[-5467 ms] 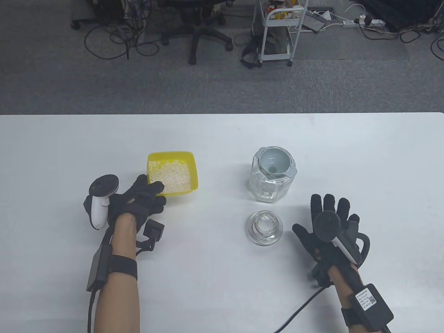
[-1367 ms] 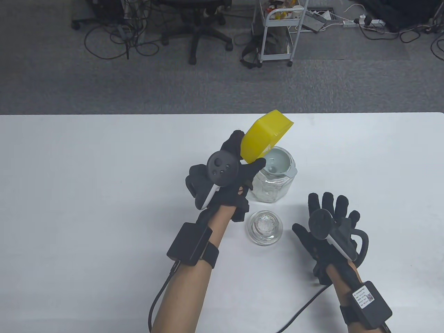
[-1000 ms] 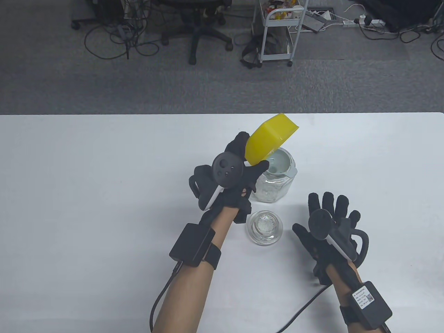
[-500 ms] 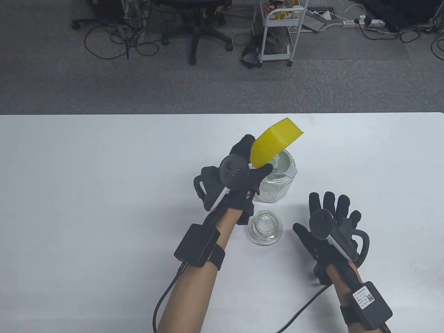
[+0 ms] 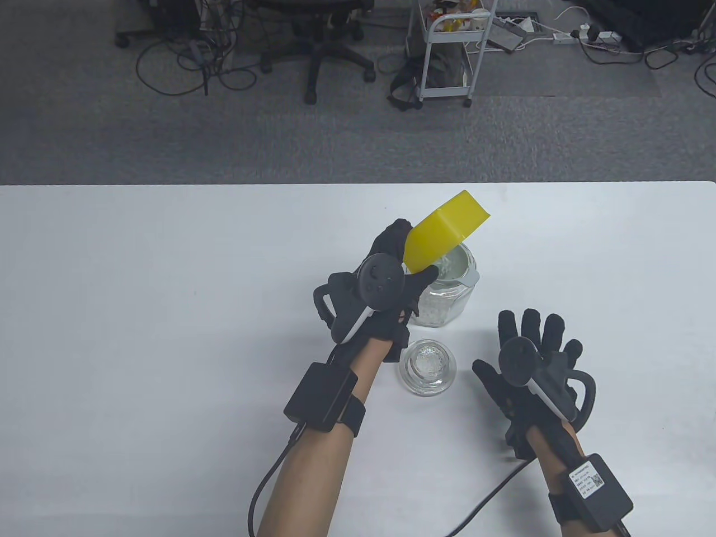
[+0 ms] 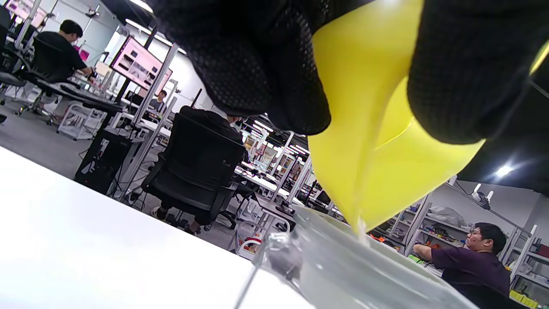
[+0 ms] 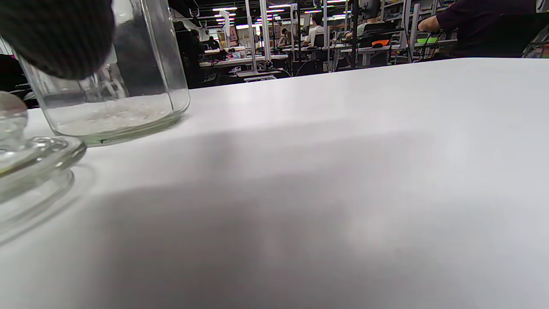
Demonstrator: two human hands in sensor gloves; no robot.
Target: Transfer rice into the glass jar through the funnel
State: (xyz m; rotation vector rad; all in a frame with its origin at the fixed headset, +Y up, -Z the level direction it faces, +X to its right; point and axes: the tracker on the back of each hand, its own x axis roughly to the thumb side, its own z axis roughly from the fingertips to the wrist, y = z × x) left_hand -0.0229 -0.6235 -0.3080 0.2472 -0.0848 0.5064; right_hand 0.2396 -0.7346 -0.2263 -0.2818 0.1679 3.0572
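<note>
My left hand (image 5: 400,274) grips the yellow rice container (image 5: 442,235) and holds it tipped steeply over the pale funnel (image 5: 461,267) that sits in the glass jar (image 5: 442,305). In the left wrist view the container's corner (image 6: 364,171) points down into the funnel (image 6: 343,266) and rice runs off it. A layer of rice (image 7: 111,118) lies in the jar's bottom (image 7: 107,86). My right hand (image 5: 531,358) lies flat and open on the table, right of the jar's glass lid (image 5: 428,368), touching nothing.
The glass lid (image 7: 25,150) lies upside down in front of the jar, between my two hands. The white table (image 5: 140,335) stretches wide on both sides. Chairs, a cart (image 5: 447,50) and cables stand on the floor beyond the far edge.
My left hand carried the yellow container from the table's left to above the jar and tipped it further. Rice now falls into the funnel and jar. The right hand stays still.
</note>
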